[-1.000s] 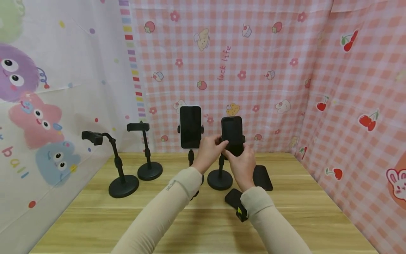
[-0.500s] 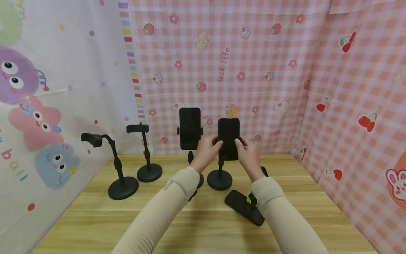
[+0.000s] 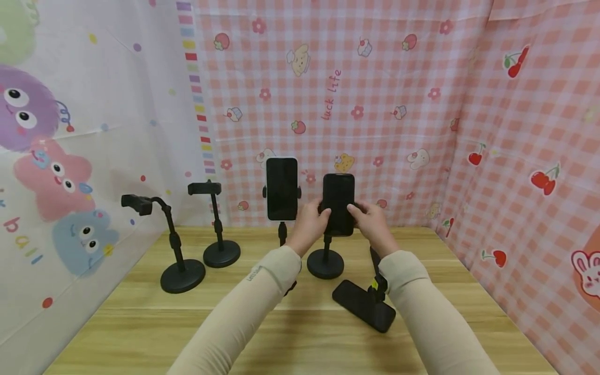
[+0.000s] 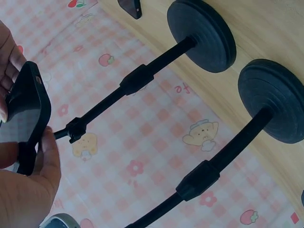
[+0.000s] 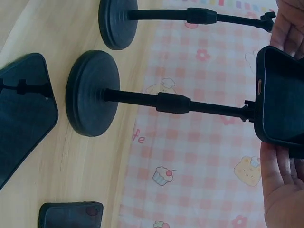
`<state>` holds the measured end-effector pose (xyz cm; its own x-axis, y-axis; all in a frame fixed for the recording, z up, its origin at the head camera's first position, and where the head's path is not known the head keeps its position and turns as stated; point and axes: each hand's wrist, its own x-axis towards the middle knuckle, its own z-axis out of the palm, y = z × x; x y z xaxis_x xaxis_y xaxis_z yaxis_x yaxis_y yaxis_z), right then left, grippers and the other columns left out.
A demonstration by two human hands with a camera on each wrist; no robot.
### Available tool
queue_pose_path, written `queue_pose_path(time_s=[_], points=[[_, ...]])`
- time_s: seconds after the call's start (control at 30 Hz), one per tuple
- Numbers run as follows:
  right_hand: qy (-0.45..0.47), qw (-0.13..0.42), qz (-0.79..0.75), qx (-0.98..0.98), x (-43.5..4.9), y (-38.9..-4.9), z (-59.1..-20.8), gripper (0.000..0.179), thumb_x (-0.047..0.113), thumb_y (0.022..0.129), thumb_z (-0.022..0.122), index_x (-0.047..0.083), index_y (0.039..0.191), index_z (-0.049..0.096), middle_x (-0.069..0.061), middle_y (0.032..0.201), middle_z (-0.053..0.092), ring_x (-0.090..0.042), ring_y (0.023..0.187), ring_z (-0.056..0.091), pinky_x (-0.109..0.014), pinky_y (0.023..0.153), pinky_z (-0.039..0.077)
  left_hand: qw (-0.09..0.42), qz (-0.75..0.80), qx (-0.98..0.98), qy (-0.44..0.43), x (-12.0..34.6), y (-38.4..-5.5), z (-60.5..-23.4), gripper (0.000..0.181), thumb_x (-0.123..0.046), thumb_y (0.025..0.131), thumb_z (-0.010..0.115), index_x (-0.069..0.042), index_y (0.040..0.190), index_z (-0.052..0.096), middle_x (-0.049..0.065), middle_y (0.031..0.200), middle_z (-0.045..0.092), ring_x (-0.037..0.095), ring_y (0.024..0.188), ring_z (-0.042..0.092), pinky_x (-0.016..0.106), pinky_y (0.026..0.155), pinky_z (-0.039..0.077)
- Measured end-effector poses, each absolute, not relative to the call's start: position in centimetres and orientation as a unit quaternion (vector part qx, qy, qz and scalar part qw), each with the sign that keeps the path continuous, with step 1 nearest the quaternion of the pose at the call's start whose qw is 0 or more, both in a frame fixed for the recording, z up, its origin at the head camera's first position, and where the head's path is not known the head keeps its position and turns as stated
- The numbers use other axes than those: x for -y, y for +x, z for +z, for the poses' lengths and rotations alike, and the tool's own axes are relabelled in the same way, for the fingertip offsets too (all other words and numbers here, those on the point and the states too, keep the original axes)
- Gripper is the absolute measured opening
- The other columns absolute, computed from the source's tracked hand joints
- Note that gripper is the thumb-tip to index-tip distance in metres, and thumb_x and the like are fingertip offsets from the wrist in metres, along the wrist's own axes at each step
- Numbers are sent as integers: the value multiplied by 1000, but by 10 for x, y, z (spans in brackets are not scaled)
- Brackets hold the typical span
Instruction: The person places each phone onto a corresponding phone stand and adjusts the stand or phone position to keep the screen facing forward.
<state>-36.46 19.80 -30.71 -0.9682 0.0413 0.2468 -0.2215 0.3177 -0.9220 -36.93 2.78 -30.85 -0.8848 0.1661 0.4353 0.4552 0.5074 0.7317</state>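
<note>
A black smartphone [image 3: 338, 200] stands upright at the head of a black phone stand [image 3: 325, 264], right of centre in the head view. My left hand [image 3: 309, 223] grips its left edge, thumb on the front and fingers toward the back. Along the opposite edge, my right hand [image 3: 374, 223] holds it the same way, thumb tip on the screen side. The stand's thin pole [image 5: 133, 97] runs up to the phone's back in the right wrist view; the clamp there is mostly hidden by the phone and hands.
Just left, a second stand carries a white-edged phone [image 3: 282, 188]. Two stands without phones, one with a bent neck [image 3: 180, 273] and one straight [image 3: 221, 253], stand farther left. Another phone [image 3: 358, 304] lies on the wooden table [image 3: 281, 344] near my right sleeve. A patterned cloth [image 3: 375, 140] hangs behind.
My right hand has moved from below the phone out to its right edge, and the phone has straightened and shifted slightly left. My left hand stays at the left edge.
</note>
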Motion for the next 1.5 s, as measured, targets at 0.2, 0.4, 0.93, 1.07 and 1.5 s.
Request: queue_pose_path(time_s=[0.2,0.4,0.93,1.07,1.5], points=[[33,122,572,810,-194,-365,-307,47,29,104,53,0,142,52,-23,128,59,-34,111,61,-44,94,51,156,-469,854,-161,-29,-368,-310,36,-22,103,55,-2,134,57,15,120,66,25,102,66,40,89,54],[27,125,552,824,-193,-364,-307,49,32,104,54,1,141,52,-21,125,60,-34,109,62,-44,93,51,154,-481,851,-144,-29,-369,-314,42,-24,103,56,-2,139,53,15,130,62,26,111,63,43,94,51],[35,132,533,835,-191,-363,-306,45,38,102,55,5,133,62,-18,120,64,-31,103,63,-43,88,53,163,-506,835,-141,-30,-369,-317,41,-24,104,55,-3,139,53,14,127,63,25,108,64,42,92,53],[27,130,527,839,-191,-363,-307,46,40,102,54,7,134,61,-17,120,63,-30,104,63,-43,88,52,164,-515,831,-134,-31,-369,-318,41,-24,104,54,-4,139,54,14,127,63,25,108,64,42,91,53],[40,95,539,836,-193,-367,-302,45,36,104,52,4,135,59,-18,118,62,-31,103,63,-46,92,51,165,-527,827,-109,-34,-368,-315,42,-23,103,56,-4,141,53,14,132,61,27,111,63,44,93,52]])
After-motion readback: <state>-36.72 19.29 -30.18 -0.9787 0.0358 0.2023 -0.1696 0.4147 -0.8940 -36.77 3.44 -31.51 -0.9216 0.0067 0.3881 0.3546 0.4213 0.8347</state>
